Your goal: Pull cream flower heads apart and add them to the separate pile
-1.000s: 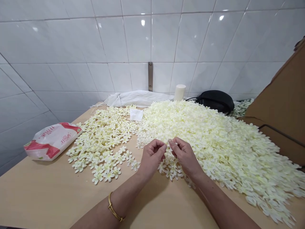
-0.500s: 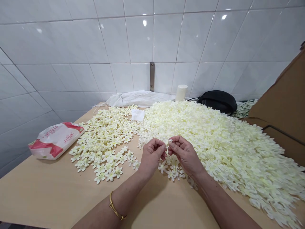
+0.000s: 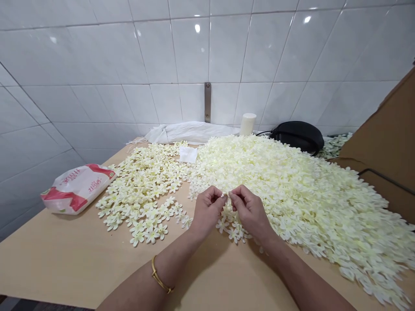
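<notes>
My left hand (image 3: 209, 211) and my right hand (image 3: 249, 211) meet fingertip to fingertip, slightly apart, just above the table. Both are closed in a pinch. A sliver of a small white flower (image 3: 223, 195) shows at the fingertips; most of it is hidden by my fingers. Beneath and between the hands lie a few loose white flowers (image 3: 234, 233). A large heap of pale artificial flowers (image 3: 292, 185) spreads behind and to the right of my right hand. A flatter pile of cream flowers (image 3: 142, 181) lies left of my left hand.
The wooden table (image 3: 81, 263) meets a tiled wall. A red and white tissue pack (image 3: 78, 188) lies at left and a white paper piece (image 3: 188, 154) between the piles. Behind stand a white cylindrical container (image 3: 248, 124) and a black case (image 3: 296, 136). Cardboard (image 3: 382, 138) rises at right.
The fingertips of both hands have shifted slightly, and the white petal seen at my right thumb is now mostly hidden. The view has moved a little.
</notes>
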A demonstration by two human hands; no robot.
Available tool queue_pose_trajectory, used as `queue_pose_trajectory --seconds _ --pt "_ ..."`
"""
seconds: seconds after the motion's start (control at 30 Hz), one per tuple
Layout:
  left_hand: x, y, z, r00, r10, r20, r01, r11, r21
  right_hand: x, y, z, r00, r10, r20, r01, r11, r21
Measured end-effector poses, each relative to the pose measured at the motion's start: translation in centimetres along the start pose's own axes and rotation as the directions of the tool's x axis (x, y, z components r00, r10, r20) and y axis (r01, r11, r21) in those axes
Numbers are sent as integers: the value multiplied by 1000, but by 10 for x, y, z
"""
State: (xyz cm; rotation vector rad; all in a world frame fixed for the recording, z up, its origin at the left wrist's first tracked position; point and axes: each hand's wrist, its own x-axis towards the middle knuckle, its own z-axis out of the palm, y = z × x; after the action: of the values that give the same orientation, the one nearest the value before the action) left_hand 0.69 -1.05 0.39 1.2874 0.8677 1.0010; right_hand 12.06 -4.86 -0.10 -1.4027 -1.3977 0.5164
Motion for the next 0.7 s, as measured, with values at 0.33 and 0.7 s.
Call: queue_pose_trajectory --seconds 0.33,0.7 --pt "3 -4 -4 998 -25 64 23 999 36 4 2 -3 989 115 96 -137 952 273" --pt "-1 -2 2 984 -36 176 25 998 65 5 1 -3 962 193 192 -260 862 435"
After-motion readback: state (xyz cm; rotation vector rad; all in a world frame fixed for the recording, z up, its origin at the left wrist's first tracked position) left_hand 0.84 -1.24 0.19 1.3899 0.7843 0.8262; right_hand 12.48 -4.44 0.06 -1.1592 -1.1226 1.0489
